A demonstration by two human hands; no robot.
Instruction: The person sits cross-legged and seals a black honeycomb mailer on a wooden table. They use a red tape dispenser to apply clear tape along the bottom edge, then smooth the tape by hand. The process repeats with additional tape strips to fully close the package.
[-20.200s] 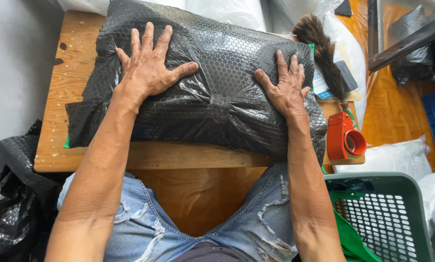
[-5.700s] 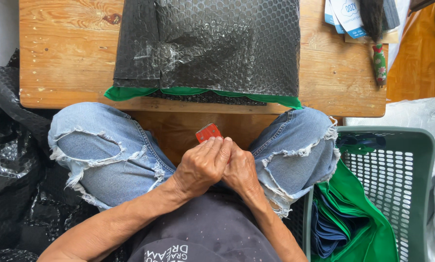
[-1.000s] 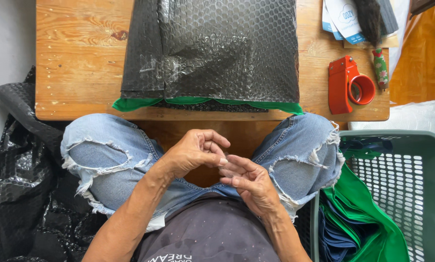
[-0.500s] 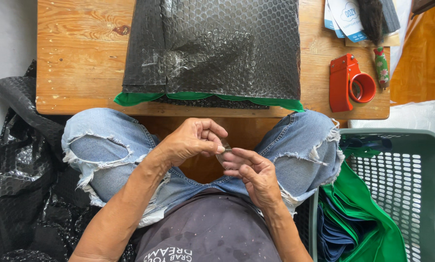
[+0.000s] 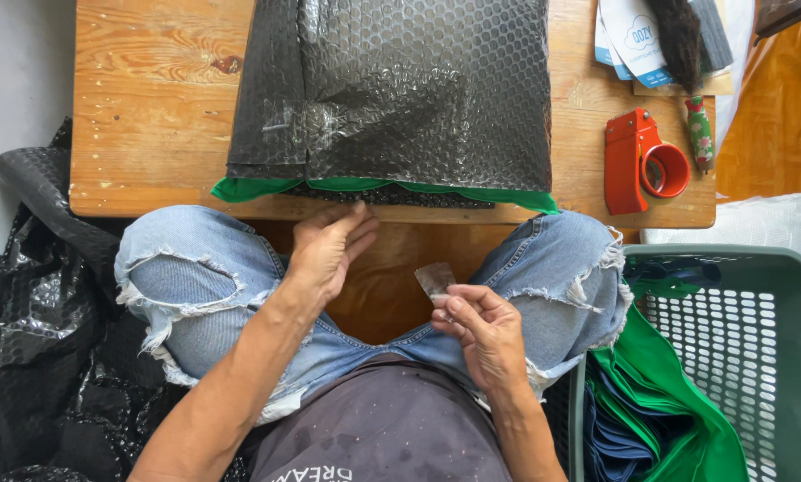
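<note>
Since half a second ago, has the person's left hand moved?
Yes. The left hand left the right hand and rose toward the wooden table's near edge.

Right hand (image 5: 481,335) grip on a small, perhaps tape, piece (image 5: 435,280); left hand (image 5: 329,248) near wrapped parcel (image 5: 400,98).
</note>
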